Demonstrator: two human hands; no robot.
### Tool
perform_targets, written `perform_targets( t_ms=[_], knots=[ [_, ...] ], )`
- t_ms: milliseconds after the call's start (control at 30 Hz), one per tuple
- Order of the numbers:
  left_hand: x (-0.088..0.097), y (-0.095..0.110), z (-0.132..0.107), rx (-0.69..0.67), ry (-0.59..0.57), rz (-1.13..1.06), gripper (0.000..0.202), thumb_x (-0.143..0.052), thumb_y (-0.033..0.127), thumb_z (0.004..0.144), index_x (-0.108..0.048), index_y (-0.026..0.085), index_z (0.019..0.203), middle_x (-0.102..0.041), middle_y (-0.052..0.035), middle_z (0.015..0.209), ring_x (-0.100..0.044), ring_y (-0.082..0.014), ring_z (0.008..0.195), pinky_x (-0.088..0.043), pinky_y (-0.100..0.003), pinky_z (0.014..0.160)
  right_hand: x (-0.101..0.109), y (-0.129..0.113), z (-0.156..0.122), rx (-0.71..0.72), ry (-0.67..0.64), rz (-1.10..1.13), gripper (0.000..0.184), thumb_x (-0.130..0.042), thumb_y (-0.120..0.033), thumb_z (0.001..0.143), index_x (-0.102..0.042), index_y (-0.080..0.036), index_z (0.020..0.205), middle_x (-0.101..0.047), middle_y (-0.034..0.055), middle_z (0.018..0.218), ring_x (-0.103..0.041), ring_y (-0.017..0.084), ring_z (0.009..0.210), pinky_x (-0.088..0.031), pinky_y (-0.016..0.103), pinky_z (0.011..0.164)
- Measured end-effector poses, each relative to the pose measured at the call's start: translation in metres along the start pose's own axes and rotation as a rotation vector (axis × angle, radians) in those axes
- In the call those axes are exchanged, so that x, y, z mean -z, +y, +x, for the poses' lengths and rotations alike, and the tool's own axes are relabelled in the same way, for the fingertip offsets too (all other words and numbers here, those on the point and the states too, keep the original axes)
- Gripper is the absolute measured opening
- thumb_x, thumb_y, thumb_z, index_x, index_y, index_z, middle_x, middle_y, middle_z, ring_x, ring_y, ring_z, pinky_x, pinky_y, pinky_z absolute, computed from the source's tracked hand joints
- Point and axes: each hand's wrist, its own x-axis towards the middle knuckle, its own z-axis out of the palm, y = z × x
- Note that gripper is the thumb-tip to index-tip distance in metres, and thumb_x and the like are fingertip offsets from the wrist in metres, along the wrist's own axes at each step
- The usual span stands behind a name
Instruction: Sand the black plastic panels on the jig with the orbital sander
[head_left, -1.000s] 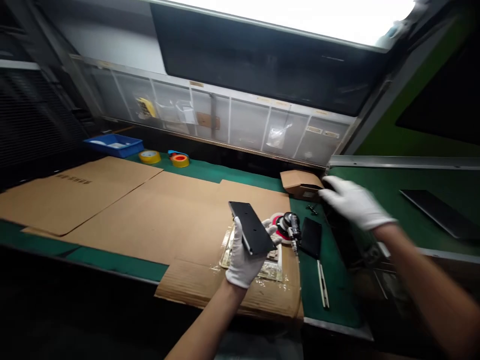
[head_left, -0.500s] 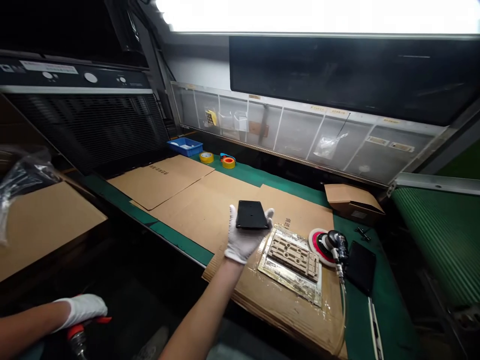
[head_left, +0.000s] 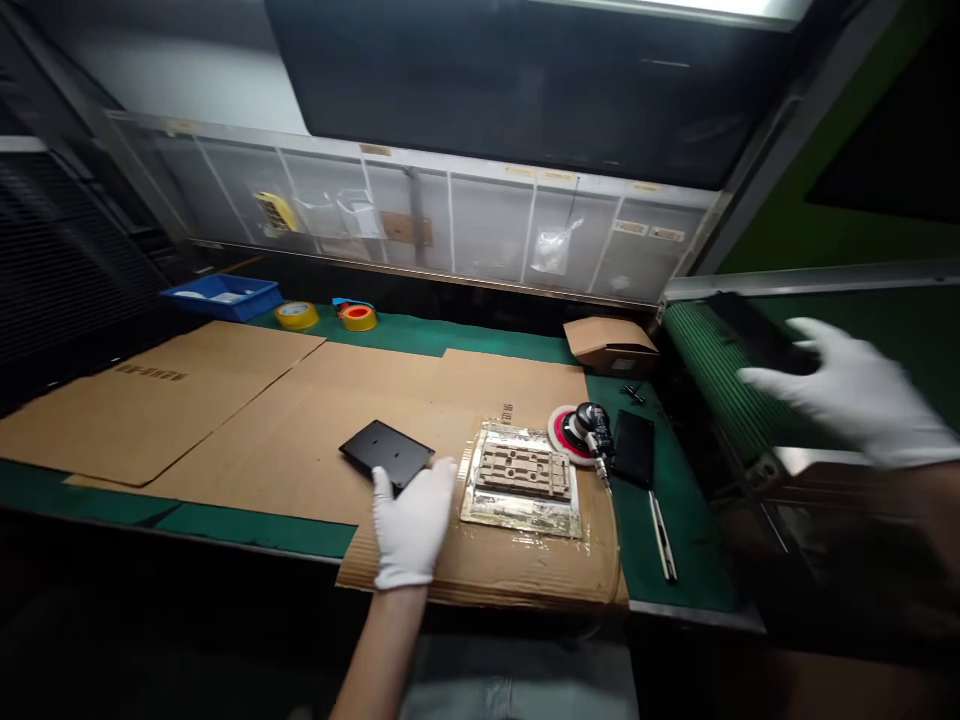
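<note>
The black plate (head_left: 384, 452) lies on cardboard (head_left: 247, 440), its near edge touched by the spread fingers of the left hand (head_left: 412, 525). The right hand (head_left: 847, 390), blurred and spread, is over a roller conveyor (head_left: 712, 380), beside a dark panel (head_left: 754, 330). A sander (head_left: 581, 430) sits between the hands.

Blue tray (head_left: 221, 298), yellow tape roll (head_left: 296, 316), cardboard box (head_left: 611, 346)

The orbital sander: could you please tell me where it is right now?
In the head view, the orbital sander sits at the right edge of the cardboard sheet, between the tan foam block and a black panel.
</note>
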Motion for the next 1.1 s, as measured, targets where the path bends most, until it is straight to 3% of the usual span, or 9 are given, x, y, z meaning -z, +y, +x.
perform_targets(
  t_ms=[167,267,367,467,567,700,833,933,1100],
  knots=[
    [-0.038,-0.082,-0.035,0.122,-0.201,0.167,0.082,-0.037,0.075,0.1,-0.053,0.01,0.148,-0.059,-0.0211,0.152,-0.049,-0.0304,0.151,-0.04,-0.046,0.128,-0.088,-0.11,-0.123,0.28,-0.213,0.394,0.086,-0.08,-0.054,0.083,-0.051,-0.02,0.157,-0.061,0.0145,0.146,-0.058,0.034,0.135,-0.046,0.048,0.116],
    [-0.048,-0.104,-0.052,0.138,-0.405,0.333,0.08,-0.044,0.08,0.095,-0.058,0.022,0.148,-0.062,-0.0148,0.151,-0.05,-0.0348,0.149,-0.042,-0.056,0.125,-0.127,-0.13,-0.179,0.464,-0.411,0.506,0.06,-0.063,-0.057,0.096,-0.059,-0.028,0.149,-0.059,0.0064,0.153,-0.052,0.03,0.145,-0.041,0.047,0.124],
    [-0.051,-0.103,-0.059,0.233,-0.401,0.336,0.081,-0.048,0.083,0.092,-0.069,0.017,0.134,-0.07,-0.0173,0.138,-0.062,-0.0398,0.136,-0.045,-0.061,0.12,-0.144,-0.099,-0.19,0.407,-0.389,0.537,0.045,-0.035,-0.049,0.108,-0.064,-0.036,0.141,-0.063,0.0,0.15,-0.053,0.023,0.144,-0.04,0.044,0.125],
    [-0.056,-0.087,-0.059,0.332,-0.259,0.218,0.093,-0.042,0.094,0.085,-0.075,0.013,0.119,-0.074,-0.0202,0.129,-0.072,-0.0406,0.117,-0.051,-0.062,0.111,-0.167,-0.028,-0.175,0.033,-0.144,0.261,0.056,-0.031,-0.047,0.105,-0.065,-0.017,0.138,-0.067,0.0185,0.139,-0.062,0.034,0.131,-0.047,0.052,0.116],
    [-0.067,-0.068,-0.061,0.415,-0.219,0.15,0.107,-0.036,0.101,0.079,-0.074,0.012,0.124,-0.073,-0.0226,0.131,-0.071,-0.044,0.117,-0.054,-0.063,0.104,-0.207,0.045,-0.166,-0.217,-0.399,-0.223,0.072,-0.033,-0.059,0.101,-0.06,-0.005,0.14,-0.069,0.0336,0.115,-0.071,0.048,0.102,-0.056,0.06,0.084],
    [-0.08,-0.053,-0.074,0.471,-0.242,0.069,0.096,-0.038,0.092,0.088,-0.067,0.014,0.138,-0.071,-0.0205,0.135,-0.065,-0.0437,0.129,-0.049,-0.062,0.109,-0.248,0.098,-0.167,-0.276,-0.629,-0.209,0.056,-0.036,-0.042,0.099,-0.062,-0.009,0.136,-0.072,0.0284,0.111,-0.075,0.042,0.097,-0.057,0.048,0.077],
    [-0.074,-0.044,-0.087,0.533,-0.319,-0.027,0.083,-0.044,0.076,0.097,-0.06,0.011,0.146,-0.071,-0.0213,0.136,-0.065,-0.0409,0.131,-0.046,-0.057,0.115,-0.252,0.109,-0.165,-0.292,-0.625,-0.151,0.059,-0.046,-0.037,0.091,-0.063,-0.006,0.139,-0.073,0.0258,0.117,-0.073,0.041,0.106,-0.056,0.045,0.084],
    [-0.059,-0.037,-0.097,0.631,-0.26,-0.016,0.067,-0.05,0.058,0.102,-0.062,0.007,0.144,-0.075,-0.0212,0.128,-0.07,-0.0388,0.123,-0.047,-0.053,0.114,-0.24,0.107,-0.172,-0.321,-0.507,-0.058,0.055,-0.047,-0.034,0.089,-0.07,-0.009,0.132,-0.074,0.0228,0.109,-0.072,0.038,0.099,-0.055,0.044,0.082],
    [-0.035,-0.027,-0.119,0.791,-0.065,0.008,0.04,-0.06,0.039,0.101,-0.078,0.006,0.113,-0.083,-0.015,0.103,-0.08,-0.0284,0.098,-0.057,-0.038,0.1,-0.189,0.067,-0.225,-0.503,-0.249,0.628,0.059,-0.067,-0.043,0.087,-0.067,-0.014,0.138,-0.068,0.0045,0.082,-0.06,0.017,0.064,-0.051,0.027,0.058]
  ],
)
